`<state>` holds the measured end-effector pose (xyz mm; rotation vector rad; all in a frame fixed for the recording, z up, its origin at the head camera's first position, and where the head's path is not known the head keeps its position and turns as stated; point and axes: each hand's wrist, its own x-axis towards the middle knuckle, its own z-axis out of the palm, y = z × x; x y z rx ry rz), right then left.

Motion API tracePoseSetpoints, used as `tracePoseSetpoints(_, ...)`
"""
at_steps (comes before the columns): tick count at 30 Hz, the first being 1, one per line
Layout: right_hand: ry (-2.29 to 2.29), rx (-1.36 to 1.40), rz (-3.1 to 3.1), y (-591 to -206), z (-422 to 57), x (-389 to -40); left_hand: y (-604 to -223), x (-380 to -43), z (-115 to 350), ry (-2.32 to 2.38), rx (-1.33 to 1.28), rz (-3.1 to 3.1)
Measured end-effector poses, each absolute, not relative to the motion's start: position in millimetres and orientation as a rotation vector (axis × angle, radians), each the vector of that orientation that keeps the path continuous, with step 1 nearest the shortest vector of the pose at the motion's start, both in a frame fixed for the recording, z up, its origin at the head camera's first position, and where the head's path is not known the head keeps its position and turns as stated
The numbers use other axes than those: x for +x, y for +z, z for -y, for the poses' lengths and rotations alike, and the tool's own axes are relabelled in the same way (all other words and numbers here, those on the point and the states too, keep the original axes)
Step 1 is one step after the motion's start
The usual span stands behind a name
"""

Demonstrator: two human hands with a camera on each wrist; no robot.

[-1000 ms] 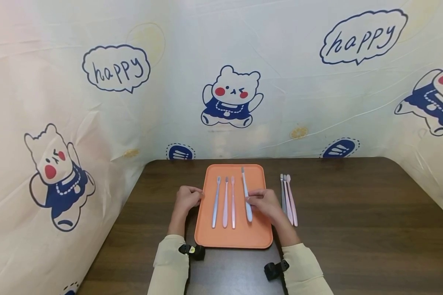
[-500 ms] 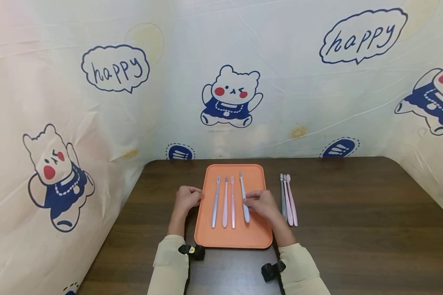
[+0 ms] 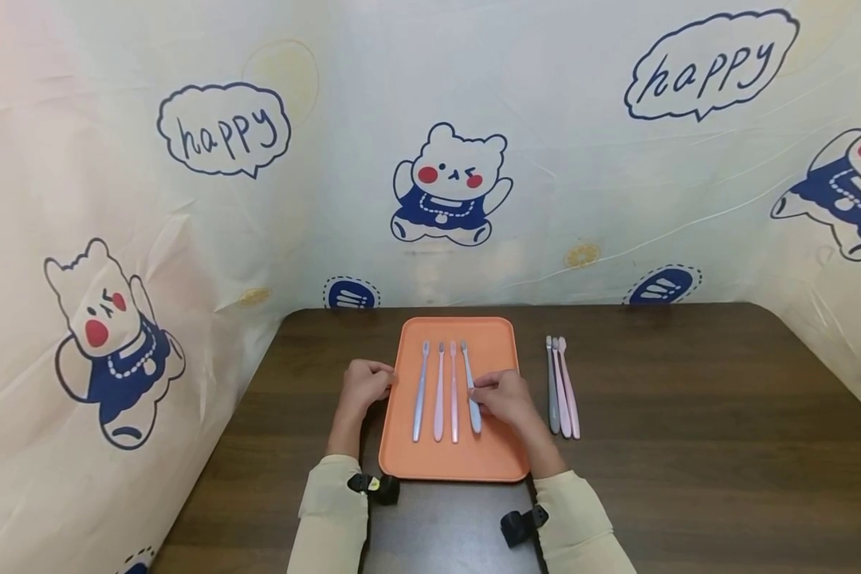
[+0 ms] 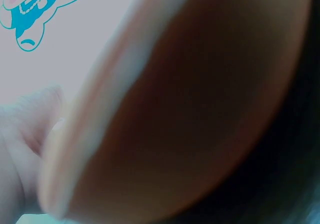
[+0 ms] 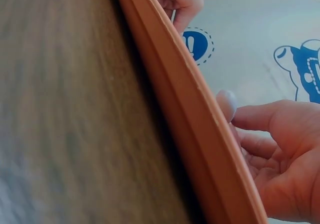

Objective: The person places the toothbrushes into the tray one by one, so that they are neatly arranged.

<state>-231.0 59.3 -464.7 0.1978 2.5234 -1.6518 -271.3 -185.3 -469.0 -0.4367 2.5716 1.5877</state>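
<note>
On the orange tray [image 3: 454,466], three toothbrushes lie side by side: a blue toothbrush [image 3: 419,395], a lilac toothbrush [image 3: 439,399] and a pink toothbrush [image 3: 454,399]. Just right of them, my right hand [image 3: 508,396] pinches another blue toothbrush [image 3: 467,364] by its handle between thumb and fingers, bristle end pointing away from me. The handle's rounded end [image 5: 227,104] shows above the rim in the right wrist view. My left hand [image 3: 363,387] holds the tray's left rim. The tray's underside, dark and blurred, fills most of the left wrist view.
Right of the tray, a grey toothbrush [image 3: 552,391], a lilac toothbrush [image 3: 562,399] and a pink toothbrush [image 3: 570,399] lie close together on the dark wooden table [image 3: 689,430]. A printed cloth [image 3: 445,64] stands behind and at both sides.
My right hand has moved left with the blue toothbrush, bringing it closer to the row and setting its bristle end nearer to me. The left hand stays at the tray's rim.
</note>
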Motion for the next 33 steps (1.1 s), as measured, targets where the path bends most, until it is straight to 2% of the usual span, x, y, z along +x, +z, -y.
tracePoseSetpoints(33,-1.467,0.096,-2.604,-462.6,-52.6,-226.3,-469.1,-270.5,185.5,1.556,-0.446,-2.596)
